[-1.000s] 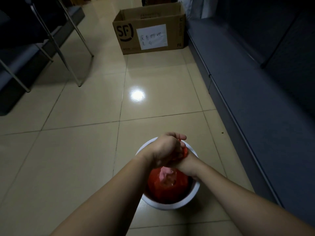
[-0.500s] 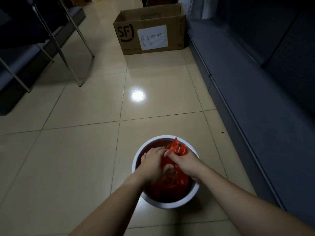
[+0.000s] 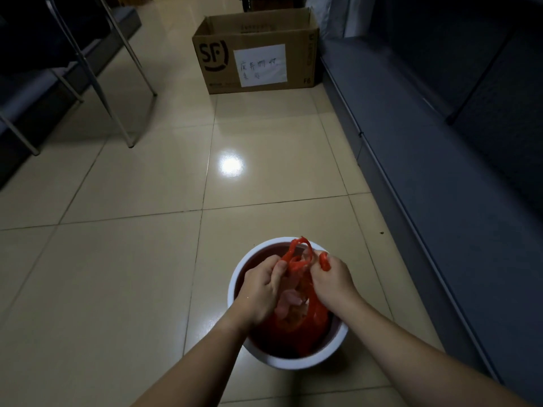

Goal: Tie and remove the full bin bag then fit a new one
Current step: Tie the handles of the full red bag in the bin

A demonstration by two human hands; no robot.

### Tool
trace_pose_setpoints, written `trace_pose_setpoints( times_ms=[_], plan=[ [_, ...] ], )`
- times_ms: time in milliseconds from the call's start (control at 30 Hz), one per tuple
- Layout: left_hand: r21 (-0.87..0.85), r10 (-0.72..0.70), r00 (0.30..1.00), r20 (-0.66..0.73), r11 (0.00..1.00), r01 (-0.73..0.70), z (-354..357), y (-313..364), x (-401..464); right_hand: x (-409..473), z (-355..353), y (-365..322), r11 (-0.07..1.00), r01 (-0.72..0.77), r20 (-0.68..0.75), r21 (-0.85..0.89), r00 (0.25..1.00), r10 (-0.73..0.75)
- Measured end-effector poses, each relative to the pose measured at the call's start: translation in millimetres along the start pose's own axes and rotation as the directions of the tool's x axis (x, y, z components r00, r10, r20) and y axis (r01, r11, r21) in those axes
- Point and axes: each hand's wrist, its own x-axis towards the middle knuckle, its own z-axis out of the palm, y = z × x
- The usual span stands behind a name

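A round white bin (image 3: pixel 308 361) stands on the tiled floor near the bottom middle. Inside it sits a full red plastic bag (image 3: pixel 305 321) with pale contents showing through. The bag's handles (image 3: pixel 298 254) are twisted together and stick up above the rim. My left hand (image 3: pixel 261 289) grips the left handle strip. My right hand (image 3: pixel 333 277) pinches the right strip, with a red end poking out past its fingers. Both hands are above the bin opening, a little apart.
An open cardboard box (image 3: pixel 258 51) with a white label stands at the far end of the floor. A dark grey sofa base (image 3: pixel 426 177) runs along the right. Metal chair legs (image 3: pixel 117 121) stand at the left.
My hands were clasped together over the bag a second ago. They have since separated sideways, each pulling a handle strip, and the handle loop now sticks up between them.
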Motion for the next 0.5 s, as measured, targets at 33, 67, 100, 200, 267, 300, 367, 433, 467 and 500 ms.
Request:
trace_pose_setpoints(
  times_ms=[33, 67, 100, 200, 267, 300, 367, 433, 467, 500],
  plan=[
    [-0.020, 0.007, 1.000, 0.000, 1.000, -0.007, 0, 3, 0, 2, 4, -1, 0.999, -0.039, -0.027, 0.033, 0.999, 0.040],
    [-0.033, 0.006, 1.000, -0.001, 0.999, -0.006, 0, 6, -1, 5, 8, -1, 0.996, -0.068, -0.030, 0.064, 0.997, 0.070],
    [-0.047, 0.008, 1.000, 0.002, 0.999, -0.008, -1, 8, -2, 6, 9, -6, 0.994, -0.081, -0.002, 0.075, 0.997, 0.081],
    [-0.118, -0.024, 0.999, 0.023, 0.993, 0.027, -7, 8, -4, 8, 14, -18, 0.997, -0.060, 0.168, 0.055, 0.985, 0.050],
    [-0.189, -0.068, 0.997, 0.023, 0.979, 0.071, -11, 6, -2, 12, 18, -20, 0.997, -0.076, 0.269, 0.030, 0.961, 0.065],
    [-0.231, -0.093, 0.996, 0.007, 0.969, 0.092, -12, 5, -2, 13, 20, -20, 0.997, -0.079, 0.305, 0.022, 0.950, 0.069],
    [-0.325, -0.161, 0.986, -0.054, 0.936, 0.135, -13, 1, -2, 13, 24, -21, 1.000, -0.021, 0.347, 0.005, 0.938, 0.018],
    [-0.433, -0.243, 0.966, -0.088, 0.883, 0.183, -13, -1, -3, 8, 21, -24, 0.999, -0.006, 0.367, 0.039, 0.930, -0.009],
    [-0.494, -0.283, 0.956, -0.079, 0.844, 0.209, -12, -1, -4, 5, 20, -24, 0.997, -0.031, 0.379, 0.076, 0.925, 0.000],
    [-0.549, -0.317, 0.947, -0.058, 0.802, 0.235, -10, 0, -5, 3, 19, -24, 0.995, -0.045, 0.386, 0.095, 0.922, 0.005]
  ],
)
